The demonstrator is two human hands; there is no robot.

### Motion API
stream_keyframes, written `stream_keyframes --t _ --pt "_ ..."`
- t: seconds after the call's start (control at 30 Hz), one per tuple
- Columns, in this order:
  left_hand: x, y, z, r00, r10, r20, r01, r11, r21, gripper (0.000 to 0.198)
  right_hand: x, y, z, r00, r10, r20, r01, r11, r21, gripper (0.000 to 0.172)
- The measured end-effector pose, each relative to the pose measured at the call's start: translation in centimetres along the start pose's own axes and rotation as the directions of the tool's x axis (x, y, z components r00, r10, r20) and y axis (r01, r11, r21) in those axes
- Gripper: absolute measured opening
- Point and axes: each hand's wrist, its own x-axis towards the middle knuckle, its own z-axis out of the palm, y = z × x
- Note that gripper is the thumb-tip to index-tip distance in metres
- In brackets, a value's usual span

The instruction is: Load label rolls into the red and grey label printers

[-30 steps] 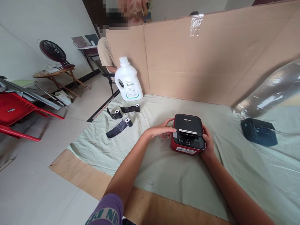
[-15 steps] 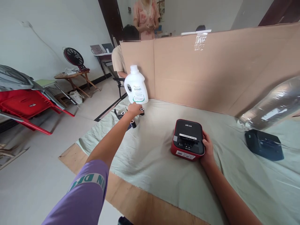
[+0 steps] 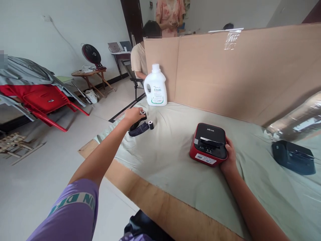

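Note:
A small red and black label printer (image 3: 209, 143) sits on the pale green cloth (image 3: 170, 157). My right hand (image 3: 229, 154) is wrapped round its right side. My left hand (image 3: 134, 114) is stretched out to the far left of the cloth, its fingers closed on a small black paper roll (image 3: 142, 113). Another roll (image 3: 150, 125) with a loose dark strip (image 3: 138, 130) lies just below that hand.
A white detergent bottle (image 3: 155, 87) stands at the back by the cardboard partition (image 3: 238, 73). A black printer (image 3: 293, 157) and a clear plastic bag (image 3: 298, 117) lie at the right. Two people are behind the partition. A red chair (image 3: 47, 100) and a fan (image 3: 91, 55) are at the left.
My left hand left the printer, reached out to the rolls by the bottle and closed on one. My right hand stayed on the printer. My view swung left.

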Motion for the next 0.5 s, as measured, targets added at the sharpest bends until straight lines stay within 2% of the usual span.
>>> stream_keyframes --t 0.17,0.2,0.27,0.3,0.33,0.4,0.43,0.47,0.5 --pt "-1.4 -2.5 1.7 0.997 -0.050 0.054 0.049 0.999 0.016 0.040 0.4 0.4 -0.3 1.000 0.014 0.002 -0.014 1.000 -0.020 0.050" --pt "-1.9 -2.6 1.7 0.998 -0.049 0.040 0.049 0.999 0.011 0.040 0.4 0.4 -0.4 1.000 0.018 -0.003 -0.018 0.999 -0.033 0.051" --pt "-3.5 -1.8 1.4 0.997 -0.039 -0.067 0.034 0.996 -0.077 0.042 0.2 0.3 -0.7 1.000 0.027 -0.014 -0.028 0.997 -0.070 0.050" --pt "-4.6 -0.7 1.3 0.989 -0.029 -0.146 0.009 0.991 -0.134 0.042 0.0 0.1 -0.9 0.999 0.036 -0.017 -0.037 0.995 -0.088 0.050" --pt "-6.0 0.9 1.4 0.972 -0.033 -0.234 -0.032 0.962 -0.270 0.041 -0.3 -0.2 -1.2 0.999 0.050 -0.009 -0.051 0.994 -0.100 0.049" --pt "-9.1 5.4 2.0 0.969 0.035 -0.245 -0.128 0.920 -0.372 0.039 -1.1 -0.8 -1.9 0.994 0.091 0.062 -0.083 0.989 -0.119 0.052" --pt "-10.7 8.0 2.6 0.975 0.138 -0.174 -0.213 0.806 -0.552 0.041 -1.6 -1.1 -2.3 0.987 0.103 0.121 -0.086 0.986 -0.140 0.056" --pt "-12.2 10.7 3.4 0.961 0.264 -0.081 -0.241 0.655 -0.717 0.048 -2.1 -1.4 -2.7 0.977 0.105 0.187 -0.070 0.980 -0.187 0.061" --pt "-13.6 13.2 4.2 0.928 0.372 -0.001 -0.212 0.525 -0.824 0.056 -2.6 -1.6 -3.0 0.965 0.097 0.244 -0.029 0.963 -0.268 0.066"
